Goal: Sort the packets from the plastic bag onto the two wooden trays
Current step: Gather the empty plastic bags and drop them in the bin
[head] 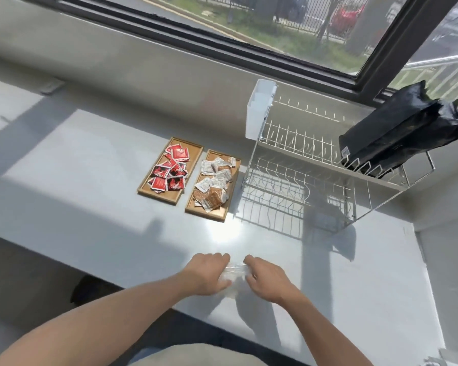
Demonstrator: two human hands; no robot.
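Two wooden trays lie side by side, long edges nearly touching, on a pale grey counter (pixel 90 180) below a window (pixel 302 27). Left tray (pixel 146 186) holds a heap of red packets (pixel 169 167); right tray (pixel 194 210) holds white and brown packets (pixel 213 184). No packet is seen loose on the counter.

Head view, near edge of counter: both bare hands meet over a crumpled clear plastic bag (pixel 234 276). Left hand (pixel 206 273) is curled with fingers closed on the bag's left side. Right hand (pixel 267 280) is curled likewise, fingers pinching the bag's right side. The bag sits bunched between the two hands, low on the counter surface, well apart from both trays. Its contents cannot be made out; the film is blurred and bright with glare.

To the right of the trays stands a wire dish rack (pixel 315 180), just beside the right tray. A white plastic holder (pixel 259 109) hangs on the rack's left far corner. A black bag (pixel 397 133) lies tilted across the rack's upper right end, resting on the prongs.

Strong sunlight falls across the counter, throwing the rack's shadow toward the hands. Cars and a fence show through the window.
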